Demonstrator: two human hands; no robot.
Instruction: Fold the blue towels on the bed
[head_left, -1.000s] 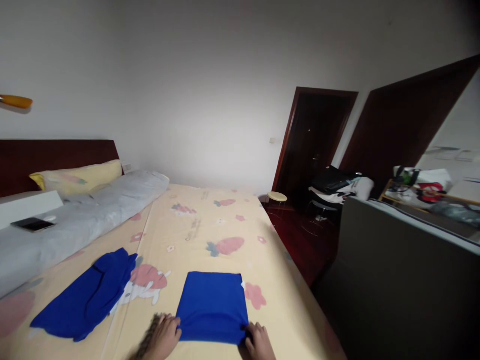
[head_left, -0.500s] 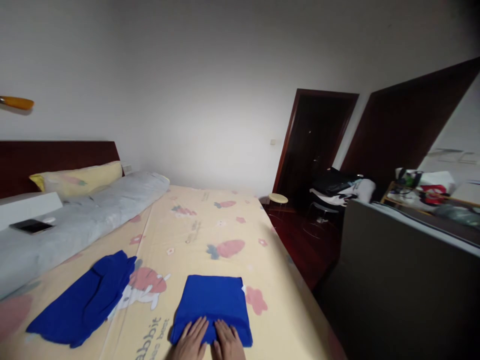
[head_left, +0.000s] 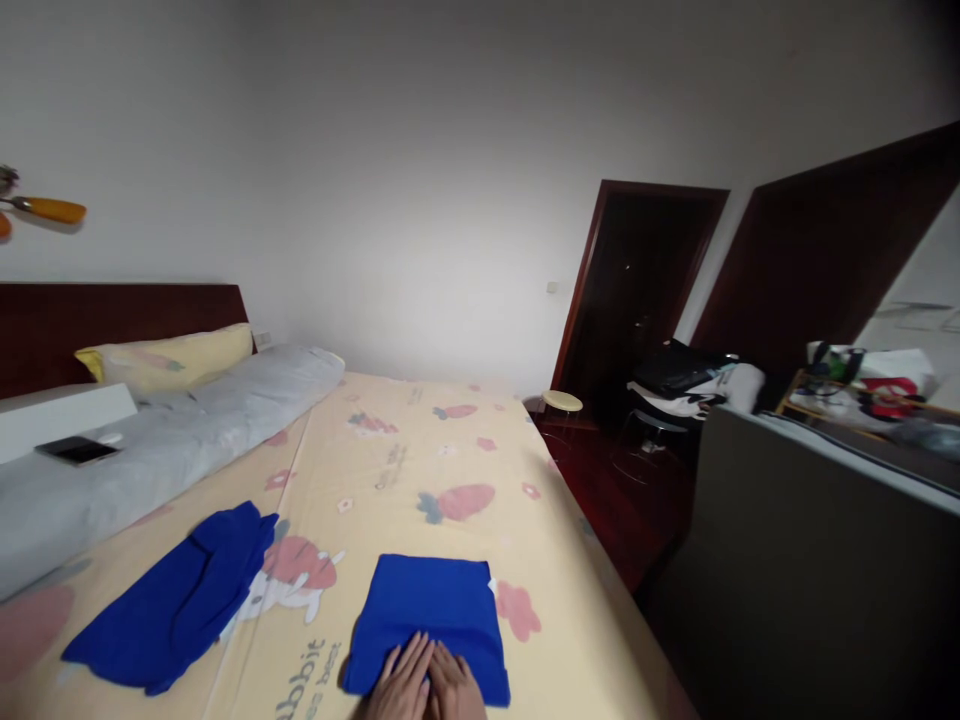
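Folded blue cloth (head_left: 431,600), 1: squarish, flat on the bed (head_left: 420,450), nearer its right edge than the headboard (head_left: 150,308). Hands, 2: left hand (head_left: 401,685) and right hand (head_left: 452,688), touching side by side, fingers outstretched on the cloth, covering part of its near side. Loose blue cloth (head_left: 172,610), 1: rumpled, well apart, leftward. Grey bedding (head_left: 225,420), 1 length, headboard side; on it, dark flat device (head_left: 79,450), 1. Yellow pillow (head_left: 176,362), 1, partly hidden behind. Round stool (head_left: 562,401), 1, beside the bed's far right corner.

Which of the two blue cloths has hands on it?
The squarish blue cloth, with the left hand and right hand on it; the rumpled cloth lies untouched.
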